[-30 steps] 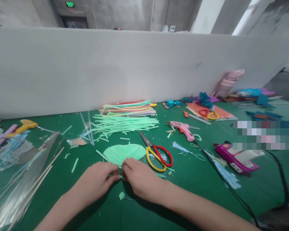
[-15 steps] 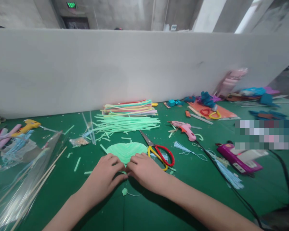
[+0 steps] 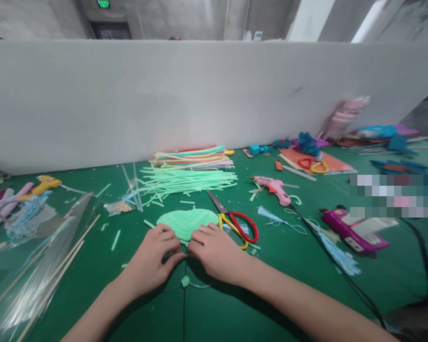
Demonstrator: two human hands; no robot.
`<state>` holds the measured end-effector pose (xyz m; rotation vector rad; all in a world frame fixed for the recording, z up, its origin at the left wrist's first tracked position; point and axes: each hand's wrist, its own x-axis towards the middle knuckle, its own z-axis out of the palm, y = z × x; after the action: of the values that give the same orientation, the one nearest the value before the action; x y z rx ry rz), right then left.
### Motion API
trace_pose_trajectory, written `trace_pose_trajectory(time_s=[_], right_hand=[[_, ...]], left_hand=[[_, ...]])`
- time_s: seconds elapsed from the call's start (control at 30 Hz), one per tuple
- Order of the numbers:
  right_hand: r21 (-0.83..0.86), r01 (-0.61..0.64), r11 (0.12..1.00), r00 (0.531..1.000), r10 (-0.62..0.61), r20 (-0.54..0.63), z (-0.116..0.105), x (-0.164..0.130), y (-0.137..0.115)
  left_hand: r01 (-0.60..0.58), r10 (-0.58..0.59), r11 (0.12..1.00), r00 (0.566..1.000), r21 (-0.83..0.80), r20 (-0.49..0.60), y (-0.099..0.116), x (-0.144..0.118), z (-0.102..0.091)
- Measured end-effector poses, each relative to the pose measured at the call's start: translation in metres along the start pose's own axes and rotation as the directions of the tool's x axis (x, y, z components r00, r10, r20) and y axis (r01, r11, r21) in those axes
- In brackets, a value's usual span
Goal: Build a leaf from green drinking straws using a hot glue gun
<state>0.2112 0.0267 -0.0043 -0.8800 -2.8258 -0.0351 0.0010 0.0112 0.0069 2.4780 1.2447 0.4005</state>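
Both hands are pinched together at the near edge of the mint-green heart piece (image 3: 187, 222), left hand (image 3: 153, 259) and right hand (image 3: 216, 251) with fingertips meeting on its lower tip, probably so it stays flat on the green table (image 3: 271, 294) while the point gets worked; a little green bead on a thread (image 3: 185, 281) lies just below them. Scissors (image 3: 235, 223) sit touching-close on the right and the loose green straws (image 3: 185, 183) lie toward the far wall, so the open room is the near edge.

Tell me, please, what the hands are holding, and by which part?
Both the left hand and the right hand pinch the near, pointed edge of the green heart shape, which lies flat on the table.
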Motion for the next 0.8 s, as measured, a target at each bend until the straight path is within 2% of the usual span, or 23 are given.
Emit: trace_pose_trajectory(time_s=[0.33,0.43,0.57,0.63,0.7,0.73,0.8], right_hand=[[0.037,-0.03,0.999,0.999,0.03,-0.014,-0.001,-0.002,0.003],[0.122,-0.077,0.99,0.997,0.079,-0.018,-0.002,-0.002,0.004],[0.276,-0.121,0.953,0.983,0.153,-0.097,-0.013,0.002,0.011],[0.224,-0.194,0.955,0.969,0.221,-0.105,-0.022,0.014,0.021],[0.09,-0.28,0.956,0.958,0.285,-0.043,-0.03,0.032,0.037],[0.017,-0.303,0.953,0.953,0.303,-0.006,-0.033,0.043,0.046],[-0.028,-0.333,0.943,0.943,0.333,-0.005,-0.034,0.067,0.066]], left_hand=[[-0.011,0.011,1.0,1.0,0.011,0.016,-0.004,0.001,-0.006],[-0.007,0.008,0.999,1.0,0.041,-0.02,-0.007,0.001,-0.009],[0.012,0.0,0.996,0.992,0.092,-0.126,-0.008,0.001,-0.011],[0.037,-0.016,0.994,0.979,0.101,-0.203,-0.01,0.002,-0.011],[0.056,-0.027,0.993,0.967,0.106,-0.253,-0.012,0.002,-0.01],[0.054,-0.025,0.993,0.966,0.105,-0.259,-0.013,0.001,-0.01],[0.029,-0.007,0.995,0.974,0.097,-0.228,-0.013,0.0,-0.009]])
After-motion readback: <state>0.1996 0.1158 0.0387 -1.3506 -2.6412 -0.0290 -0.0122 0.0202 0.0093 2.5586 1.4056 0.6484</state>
